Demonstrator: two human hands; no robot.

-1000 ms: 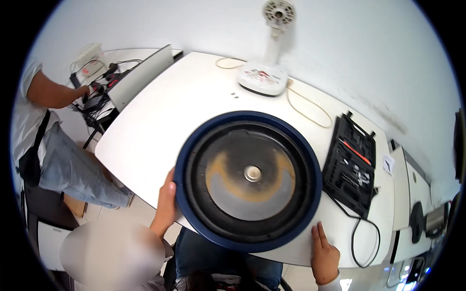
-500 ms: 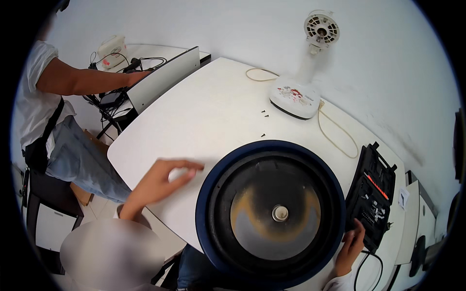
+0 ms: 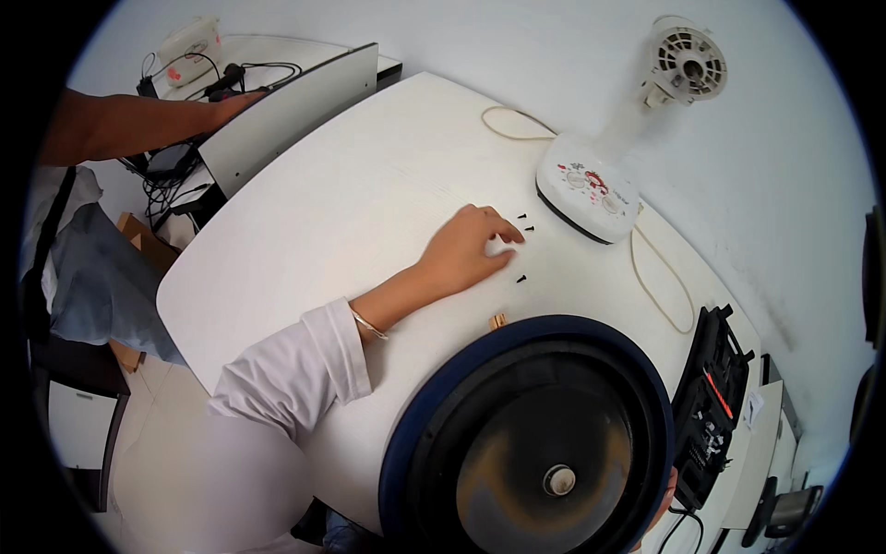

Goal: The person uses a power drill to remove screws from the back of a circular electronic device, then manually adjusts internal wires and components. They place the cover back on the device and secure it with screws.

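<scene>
My left hand (image 3: pixel 468 247) reaches out over the white table with its thumb and forefinger apart and nothing between them. Just past its fingertips lie small dark screws, one (image 3: pixel 530 228) beside the forefinger and another (image 3: pixel 522 278) nearer to me. At the lower right is a large round black object (image 3: pixel 540 415) with a dark blue rim, a grey-brown disc and a pale knob at its centre; its kind is unclear. My right hand (image 3: pixel 667 503) is at its right rim, mostly hidden behind it. A small wooden-looking piece (image 3: pixel 498 321) shows at its far edge.
A white fan stand (image 3: pixel 586 189) with its bare motor (image 3: pixel 690 66) stands at the back, its cord looping on the table (image 3: pixel 305 212). An open black tool case (image 3: pixel 711 406) lies at the right. Behind a panel (image 3: pixel 286 120), another person's arm (image 3: pixel 138 125) reaches among cables.
My left hand has moved forward and right across the table to the screws. My right hand has slipped mostly behind the round object's rim. The view has shifted.
</scene>
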